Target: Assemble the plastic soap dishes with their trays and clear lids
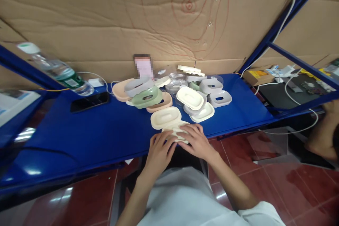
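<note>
Near the front edge of the blue table, both hands are on a cream oval plastic tray (173,129), which looks like part of a soap dish. My left hand (161,148) grips its left side with the fingers reaching over the top. From the right, my right hand (197,141) holds the same tray, its bent fingers laid across it. The fingers hide much of the tray. Just behind it lies another cream tray (165,117). A stacked cream tray (190,98) sits further back on a grey one.
Green (147,97), peach (123,90) and grey slotted shells (220,99) crowd the table's back. To the left are a black phone (89,102) and a water bottle (57,69). A cardboard panel (92,17) stands behind. Another person's arm (324,130) shows at far right.
</note>
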The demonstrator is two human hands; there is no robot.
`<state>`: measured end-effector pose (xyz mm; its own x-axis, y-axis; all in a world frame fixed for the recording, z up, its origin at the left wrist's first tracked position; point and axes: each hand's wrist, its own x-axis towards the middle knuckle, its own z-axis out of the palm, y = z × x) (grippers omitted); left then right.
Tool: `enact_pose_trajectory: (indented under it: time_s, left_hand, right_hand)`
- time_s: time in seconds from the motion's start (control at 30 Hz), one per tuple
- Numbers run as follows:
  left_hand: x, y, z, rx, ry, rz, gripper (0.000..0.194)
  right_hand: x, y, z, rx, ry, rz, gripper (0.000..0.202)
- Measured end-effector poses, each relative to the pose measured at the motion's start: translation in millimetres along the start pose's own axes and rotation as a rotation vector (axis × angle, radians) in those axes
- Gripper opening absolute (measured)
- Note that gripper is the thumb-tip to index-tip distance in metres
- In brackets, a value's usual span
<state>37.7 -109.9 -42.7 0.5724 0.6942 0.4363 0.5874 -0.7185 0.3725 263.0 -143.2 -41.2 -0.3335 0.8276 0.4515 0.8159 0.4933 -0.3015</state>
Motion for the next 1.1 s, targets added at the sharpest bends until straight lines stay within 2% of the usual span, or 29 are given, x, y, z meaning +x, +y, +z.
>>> enact_pose_trajectory:
  time_s: [0.2,0.37,0.63,0.73,0.87,1.0,1.1]
  left_hand:
    - [7,-21,-7.3,0.026,0.069,0.003,0.028]
    - [20,-24,-6.8,0.014,-0.009,-0.025,0.038]
    - [20,-25,-10.8,-0.103,-0.069,-0.183,0.036]
    - [13,-28,-18.8,-0.125,-0.060,-0.220,0.036]
    - [-9,-39,-34.3,-0.124,-0.072,-0.267,0.033]
    - [-27,-60,-52.7,-0.079,-0.006,-0.375,0.035]
    - [-21,-77,-65.5,-0.023,0.076,-0.396,0.036]
  right_hand:
    - [-5,5,-1,0.029,0.017,-0.013,0.023]
    - [-5,1,-1,0.054,0.080,-0.061,0.017]
    - [-5,-22,0,0.096,0.032,-0.120,0.017]
    - [-1,-27,-1,0.126,0.025,-0.143,0.018]
    - [12,-35,5,0.109,0.005,-0.171,0.016]
    - [33,-45,24,0.119,-0.002,-0.225,0.014]
    - [49,-52,39,0.128,0.000,-0.233,0.016]
